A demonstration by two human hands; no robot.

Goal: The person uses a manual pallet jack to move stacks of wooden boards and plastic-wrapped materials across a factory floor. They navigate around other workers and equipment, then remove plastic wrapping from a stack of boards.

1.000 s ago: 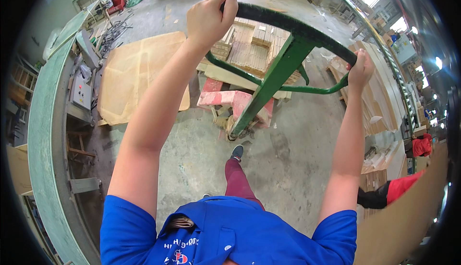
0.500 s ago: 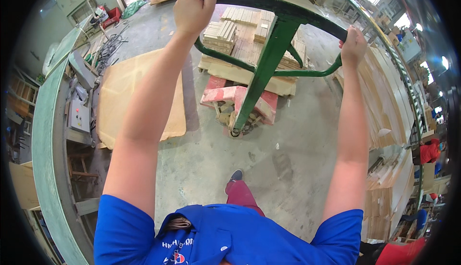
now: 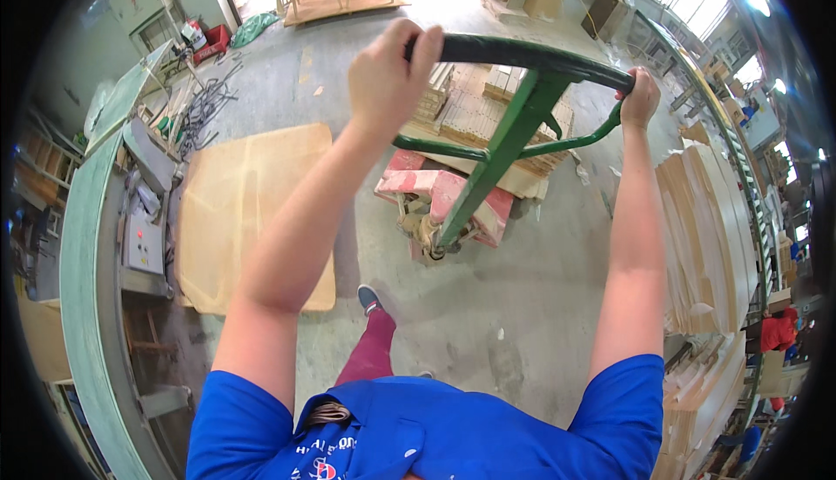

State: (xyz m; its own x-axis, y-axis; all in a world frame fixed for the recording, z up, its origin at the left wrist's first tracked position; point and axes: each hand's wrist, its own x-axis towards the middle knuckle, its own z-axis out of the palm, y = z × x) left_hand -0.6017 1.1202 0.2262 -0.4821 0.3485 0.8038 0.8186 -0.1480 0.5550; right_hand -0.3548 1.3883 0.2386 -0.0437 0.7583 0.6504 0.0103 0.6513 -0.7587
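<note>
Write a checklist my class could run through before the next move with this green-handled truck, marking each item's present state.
1. Left grip closed around the black handlebar: ok.
2. Right grip closed at the bar's other end: ok.
3. Forward shoe apart from the truck's red-and-white base: ok, bare floor shows between them.
4. Base apart from the tan board on the left: ok, a strip of floor separates them.
5. Stacked wood pieces steady: cannot tell, the handle and left arm hide part of the stack.
6. Forks fully under the load: cannot tell, they are hidden.
</note>
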